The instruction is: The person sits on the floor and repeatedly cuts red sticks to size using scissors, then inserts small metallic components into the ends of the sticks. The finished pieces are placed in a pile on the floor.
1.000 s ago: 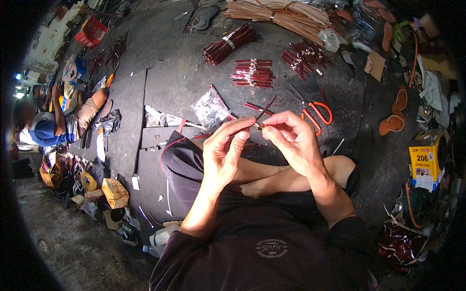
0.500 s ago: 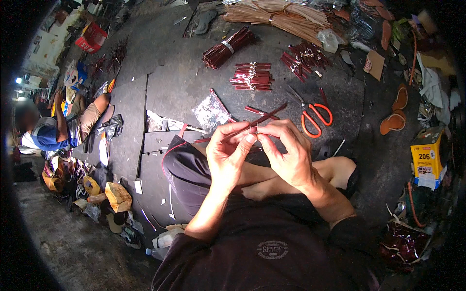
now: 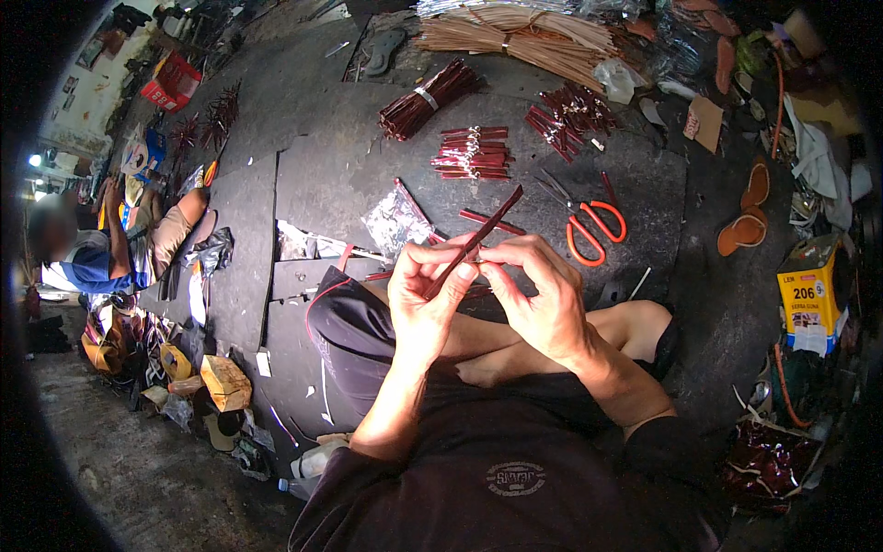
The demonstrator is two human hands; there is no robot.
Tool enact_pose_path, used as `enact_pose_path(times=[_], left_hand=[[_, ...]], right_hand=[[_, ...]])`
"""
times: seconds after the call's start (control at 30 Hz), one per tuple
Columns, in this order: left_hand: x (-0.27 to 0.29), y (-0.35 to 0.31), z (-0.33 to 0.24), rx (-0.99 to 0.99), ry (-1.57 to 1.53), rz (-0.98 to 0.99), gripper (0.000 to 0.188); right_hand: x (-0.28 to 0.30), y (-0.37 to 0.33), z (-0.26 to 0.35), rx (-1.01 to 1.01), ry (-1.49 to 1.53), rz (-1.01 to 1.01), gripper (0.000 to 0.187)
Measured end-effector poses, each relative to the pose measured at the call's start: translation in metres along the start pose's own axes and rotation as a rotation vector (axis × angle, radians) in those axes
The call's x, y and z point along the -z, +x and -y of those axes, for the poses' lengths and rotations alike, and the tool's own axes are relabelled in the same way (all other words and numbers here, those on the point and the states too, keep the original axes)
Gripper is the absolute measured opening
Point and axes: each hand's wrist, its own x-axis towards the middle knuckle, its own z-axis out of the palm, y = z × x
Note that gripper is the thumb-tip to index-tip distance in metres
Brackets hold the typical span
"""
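Observation:
A dark red strap strip [image 3: 499, 219] slants up and away to the right, pinched between the thumb and fingers of my left hand [image 3: 421, 304]. The fingertips of my right hand [image 3: 544, 311] are closed beside the strip's middle. What they pinch there is small and mostly hidden. Beyond my hands lies a loose red strip [image 3: 490, 222]. A row of red strips with shiny metal pieces [image 3: 472, 154] is stacked farther off. Orange-handled scissors [image 3: 589, 232] rest right of it, their handles toward me.
A tied red bundle [image 3: 425, 101], a red strip pile [image 3: 575, 115] and a tan strip bundle [image 3: 515, 39] lie beyond. A clear plastic bag [image 3: 397, 221] is left of my hands. Sandals [image 3: 743, 230] and a yellow box [image 3: 809, 299] stand right. Another person [image 3: 92, 258] sits far left.
The strip in my left hand has turned steeper, its far end swinging toward upright. My right fingers have shifted slightly left and down, still close to the strip.

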Motion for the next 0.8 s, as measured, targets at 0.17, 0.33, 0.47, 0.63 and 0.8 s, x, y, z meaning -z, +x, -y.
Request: enact_pose_path(times=[0.17,0.33,0.47,0.63,0.8], left_hand=[[0.006,0.001,-0.001,0.009,0.006,0.028,0.019],[0.007,0.002,-0.004,0.004,0.044,0.041,0.018],[0.013,0.004,-0.005,-0.053,0.116,0.083,0.019],[0.020,0.009,-0.016,-0.007,0.178,0.173,0.020],[0.031,0.007,-0.021,0.058,0.236,0.252,0.021]], right_hand=[[0.000,0.000,-0.003,0.003,0.018,0.006,0.022],[0.002,0.000,-0.003,-0.049,0.051,0.034,0.020],[-0.002,-0.003,-0.007,-0.214,0.260,0.060,0.017],[0.004,0.002,-0.005,-0.220,0.178,0.091,0.023],[0.021,0.012,-0.004,-0.017,-0.002,0.321,0.032]])
